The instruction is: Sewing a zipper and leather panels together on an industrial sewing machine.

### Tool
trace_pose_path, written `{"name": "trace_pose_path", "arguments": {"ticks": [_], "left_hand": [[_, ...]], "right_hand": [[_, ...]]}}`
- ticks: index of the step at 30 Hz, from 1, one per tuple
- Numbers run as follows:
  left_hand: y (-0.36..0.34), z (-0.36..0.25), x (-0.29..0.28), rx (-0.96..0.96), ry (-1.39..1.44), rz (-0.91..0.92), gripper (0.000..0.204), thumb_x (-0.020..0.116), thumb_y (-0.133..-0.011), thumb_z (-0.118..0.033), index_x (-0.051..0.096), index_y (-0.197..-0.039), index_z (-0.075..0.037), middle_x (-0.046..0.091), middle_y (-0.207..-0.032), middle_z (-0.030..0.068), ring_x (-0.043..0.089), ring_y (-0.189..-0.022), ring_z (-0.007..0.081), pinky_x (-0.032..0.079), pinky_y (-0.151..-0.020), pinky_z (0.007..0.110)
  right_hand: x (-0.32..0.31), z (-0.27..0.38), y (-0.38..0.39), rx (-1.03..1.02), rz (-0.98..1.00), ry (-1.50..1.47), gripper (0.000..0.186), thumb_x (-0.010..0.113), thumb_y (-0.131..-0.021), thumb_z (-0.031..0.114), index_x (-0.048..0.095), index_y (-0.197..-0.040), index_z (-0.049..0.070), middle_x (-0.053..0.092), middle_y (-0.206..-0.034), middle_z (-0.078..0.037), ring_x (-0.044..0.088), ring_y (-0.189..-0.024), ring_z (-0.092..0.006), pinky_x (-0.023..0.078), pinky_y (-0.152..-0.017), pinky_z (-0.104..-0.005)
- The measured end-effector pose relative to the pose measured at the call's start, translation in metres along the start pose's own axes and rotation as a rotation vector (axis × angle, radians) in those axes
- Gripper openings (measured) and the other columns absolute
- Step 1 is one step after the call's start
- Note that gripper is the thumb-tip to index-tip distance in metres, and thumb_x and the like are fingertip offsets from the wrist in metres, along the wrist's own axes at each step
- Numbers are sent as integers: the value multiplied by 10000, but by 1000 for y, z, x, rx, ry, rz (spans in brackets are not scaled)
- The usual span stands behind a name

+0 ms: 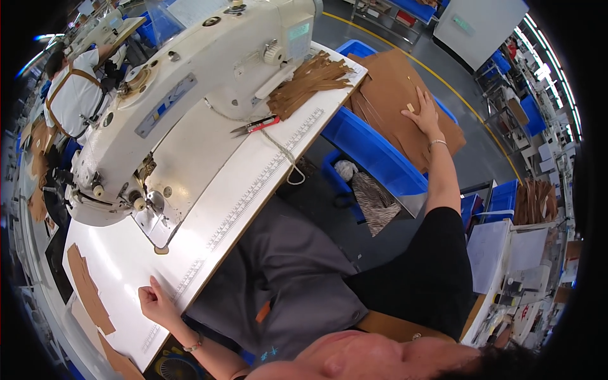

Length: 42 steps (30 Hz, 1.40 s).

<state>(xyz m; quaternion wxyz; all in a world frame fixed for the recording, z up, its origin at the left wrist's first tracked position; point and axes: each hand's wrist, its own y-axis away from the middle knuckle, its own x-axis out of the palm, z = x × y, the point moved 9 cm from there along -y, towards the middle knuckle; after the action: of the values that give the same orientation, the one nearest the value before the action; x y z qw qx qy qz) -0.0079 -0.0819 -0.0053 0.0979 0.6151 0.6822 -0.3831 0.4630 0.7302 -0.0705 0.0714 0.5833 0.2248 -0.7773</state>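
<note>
My right hand reaches out to the right and lies with spread fingers on a stack of large brown sheets, which look like leather. A small pale yellowish bit shows by its fingertips; I cannot tell what it is. The sheets rest across a blue plastic bin. Near the front edge of the white sewing table, my left hand is loosely curled, with nothing visible in it. Above that hand stands the white industrial sewing machine, its needle area partly hidden.
Red-handled thread snips and a bundle of brown strips lie on the table beside a cord loop. Narrow brown pieces lie at the left end. A printed ruler runs along the front edge. Another person sits at the far left.
</note>
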Motion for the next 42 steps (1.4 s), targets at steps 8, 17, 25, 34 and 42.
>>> {"name": "trace_pose_path", "arguments": {"ticks": [8,17,25,34,42], "left_hand": [[1,7,3,-59,-29,33,484,704,-1028,-236,406,-691,-56,359,-587,-43,297,-564,58,257,-498,245],[5,2,0,-67,-42,30,489,722,-1013,-249,425,-677,-54,383,-589,-40,314,-566,58,276,-505,236],[5,1,2,-92,5,52,470,739,-994,-260,461,-682,-44,399,-564,-26,343,-537,67,299,-490,254],[-1,-21,5,-59,-279,264,370,780,-920,-314,609,-719,-55,588,-553,52,560,-486,196,430,-511,331],[-62,-70,44,308,-199,313,245,800,-882,-237,680,-1000,-59,685,-900,52,653,-751,214,526,-662,339]], "right_hand": [[-90,128,-15,-197,-240,5,377,747,-918,364,746,-1190,102,696,-1241,-152,660,-1155,-355,537,-949,-458],[-50,356,12,-913,-180,-13,290,616,-876,53,715,-1148,77,720,-1055,-85,695,-1008,-307,566,-864,-419],[-52,349,-4,-832,-140,70,236,634,-896,87,707,-1120,109,690,-1044,-96,705,-970,-323,573,-832,-419],[-121,418,80,-1112,-437,-359,248,788,-827,3,661,-1036,47,630,-814,-112,642,-739,-329,525,-677,-387],[-60,546,236,-1700,57,-582,365,684,-796,61,629,-1157,43,629,-966,-115,652,-810,-286,552,-698,-397]]}}
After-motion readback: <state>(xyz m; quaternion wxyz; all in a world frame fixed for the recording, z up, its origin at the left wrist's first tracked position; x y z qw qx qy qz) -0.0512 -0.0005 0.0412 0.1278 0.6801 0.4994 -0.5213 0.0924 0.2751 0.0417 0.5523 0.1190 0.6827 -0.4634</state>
